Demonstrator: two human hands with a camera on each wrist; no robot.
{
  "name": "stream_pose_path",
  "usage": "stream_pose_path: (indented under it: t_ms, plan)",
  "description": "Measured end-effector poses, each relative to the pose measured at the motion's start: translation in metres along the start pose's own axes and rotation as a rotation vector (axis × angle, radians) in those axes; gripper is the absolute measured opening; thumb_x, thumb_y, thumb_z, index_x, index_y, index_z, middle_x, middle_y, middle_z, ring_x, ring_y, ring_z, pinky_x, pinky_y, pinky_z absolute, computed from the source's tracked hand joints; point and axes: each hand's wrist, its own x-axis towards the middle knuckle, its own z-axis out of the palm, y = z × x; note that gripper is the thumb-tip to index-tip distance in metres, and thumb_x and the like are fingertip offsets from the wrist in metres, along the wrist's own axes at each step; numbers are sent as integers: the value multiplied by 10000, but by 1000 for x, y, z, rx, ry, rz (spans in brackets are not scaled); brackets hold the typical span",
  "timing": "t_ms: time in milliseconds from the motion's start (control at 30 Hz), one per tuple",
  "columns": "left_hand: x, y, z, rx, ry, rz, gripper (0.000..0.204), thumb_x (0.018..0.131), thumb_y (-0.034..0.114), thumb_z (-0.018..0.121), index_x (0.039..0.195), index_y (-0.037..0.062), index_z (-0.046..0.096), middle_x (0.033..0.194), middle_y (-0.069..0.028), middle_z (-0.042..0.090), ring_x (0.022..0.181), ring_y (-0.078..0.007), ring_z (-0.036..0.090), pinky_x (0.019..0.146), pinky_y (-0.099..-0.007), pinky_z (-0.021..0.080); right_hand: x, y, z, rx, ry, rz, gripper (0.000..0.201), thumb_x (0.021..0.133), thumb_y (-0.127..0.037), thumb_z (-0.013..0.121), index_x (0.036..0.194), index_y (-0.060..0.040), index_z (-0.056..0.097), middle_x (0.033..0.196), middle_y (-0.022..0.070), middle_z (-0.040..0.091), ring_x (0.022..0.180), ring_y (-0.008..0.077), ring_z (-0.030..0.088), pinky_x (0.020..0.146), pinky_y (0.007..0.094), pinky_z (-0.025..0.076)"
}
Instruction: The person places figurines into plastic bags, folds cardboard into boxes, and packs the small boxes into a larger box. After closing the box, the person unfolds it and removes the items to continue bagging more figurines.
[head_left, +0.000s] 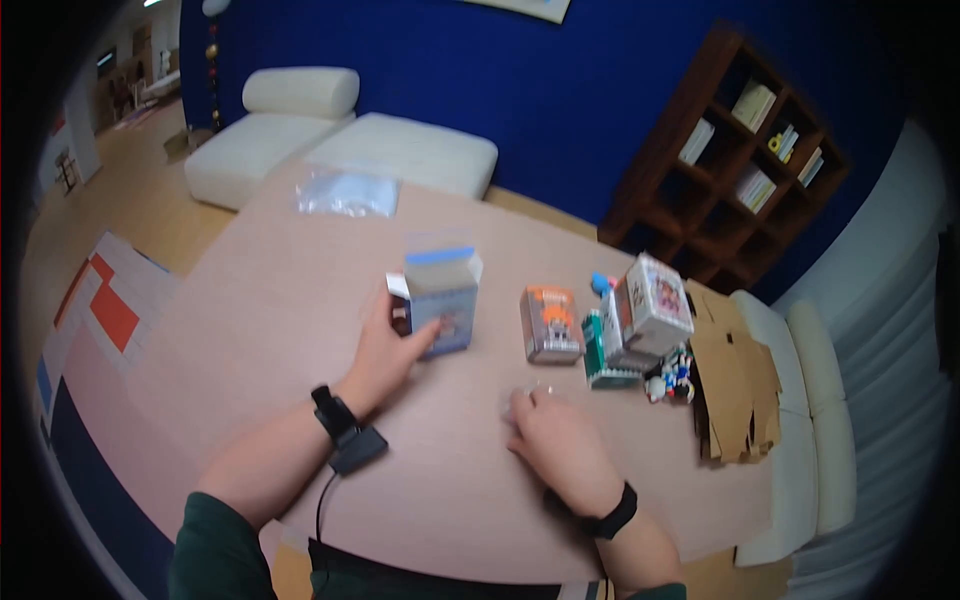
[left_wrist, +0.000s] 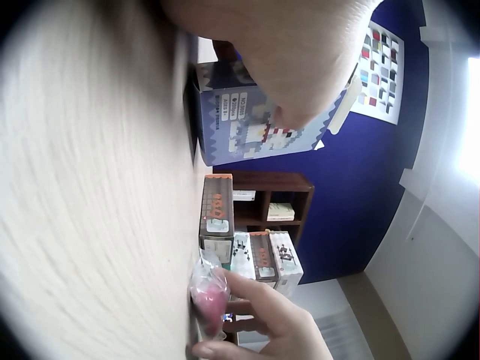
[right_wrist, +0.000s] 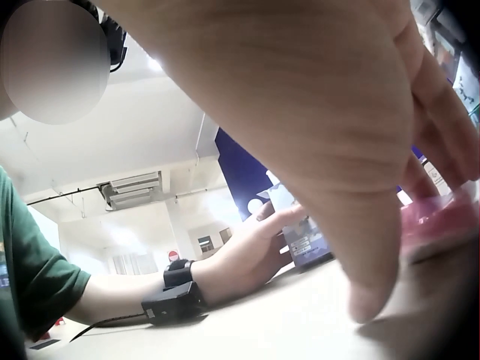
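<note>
My left hand [head_left: 385, 345] grips a blue cardboard box [head_left: 445, 310] that stands upright on the table, its top flaps raised. The thumb lies across the printed front, while the other fingers are mostly hidden behind the box. To the right, my right hand [head_left: 562, 440] is low over the table with its fingertips at a small clear plastic bag [left_wrist: 210, 292] of pink contents. Its thumb is spread away from the bag, close to the tabletop, as the right wrist view shows. An orange and grey box [head_left: 552, 325] stands beyond my right hand.
Stacked boxes [head_left: 655, 305], a green box [head_left: 600, 355] and small figures [head_left: 672, 380] stand at the table's right. Flattened brown cardboard [head_left: 735, 385] lies beside them. A clear plastic wrapper [head_left: 347, 193] lies at the far left edge.
</note>
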Motion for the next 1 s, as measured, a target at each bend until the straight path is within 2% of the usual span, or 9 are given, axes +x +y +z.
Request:
stream_pose_path:
  t_ms: [167, 200, 233, 400, 567, 700, 800, 933, 1000]
  plan:
    - [-8, 7, 3, 16, -55, 15, 897, 884, 23, 731, 1597, 91, 191, 1274, -129, 549, 1063, -203, 624, 888, -350, 562, 18, 8, -3, 99, -14, 49, 276, 949, -243, 631, 1145, -63, 557, 924, 169, 660, 853, 366, 673, 724, 487, 544]
    - [-9, 10, 3, 41, -96, 22, 1012, 880, 14, 731, 1634, 130, 66, 1304, -135, 538, 1084, -205, 626, 897, -350, 559, 22, 13, 0, 210, 4, 130, 263, 953, -227, 622, 1147, -62, 556, 923, 174, 662, 856, 367, 672, 722, 493, 542]
    - [-11, 12, 5, 42, -103, 24, 1012, 880, 14, 731, 1634, 130, 66, 1304, -135, 538, 1084, -205, 626, 897, -350, 559, 24, 18, 3, 321, 22, 211, 250, 957, -211, 612, 1148, -62, 554, 923, 179, 664, 859, 368, 671, 721, 498, 541]
    - [-19, 13, 9, -4, -260, 3, 1085, 875, -7, 731, 1644, 171, -14, 1348, -150, 531, 1138, -198, 619, 944, -361, 544, 24, 31, 12, 92, 48, 181, 232, 962, -188, 598, 1155, -62, 568, 921, 175, 664, 875, 360, 674, 714, 488, 544]
    - [-19, 14, 12, -92, -271, -35, 1070, 881, -27, 715, 1642, 168, -10, 1447, -153, 461, 1253, -230, 559, 1032, -403, 500, 14, 29, 11, -58, 140, 111, 226, 939, -174, 629, 1128, -55, 594, 967, 127, 663, 935, 305, 676, 738, 424, 557]
    - [-17, 10, 11, -112, -292, -31, 1047, 890, -36, 706, 1641, 154, 1, 1540, -146, 382, 1348, -252, 496, 1098, -435, 463, 4, 24, 8, -8, -55, 240, 386, 871, -251, 724, 1135, -12, 575, 1042, 147, 650, 963, 334, 665, 774, 449, 561]
    - [-17, 2, 12, -86, -255, 17, 1023, 887, -2, 725, 1638, 109, 40, 1382, -128, 524, 1175, -196, 611, 1001, -367, 524, 2, 29, 17, -27, -75, 269, 395, 836, -245, 742, 1107, -2, 590, 1038, 147, 643, 978, 339, 661, 790, 461, 555]
    - [-17, 2, 11, -58, -271, 5, 1006, 884, 7, 734, 1636, 96, 72, 1380, -122, 524, 1162, -186, 613, 993, -363, 527, 7, 28, 9, -133, -68, 164, 278, 773, -169, 701, 1000, -12, 670, 1030, 128, 639, 1076, 313, 616, 786, 476, 537]
    - [-16, 1, 11, -78, -280, -11, 991, 884, 10, 735, 1636, 99, 95, 1371, -117, 531, 1157, -179, 614, 980, -359, 534, 7, 24, 5, -103, -76, 114, 272, 751, -170, 694, 976, -18, 685, 1015, 132, 641, 1023, 332, 633, 798, 479, 522]
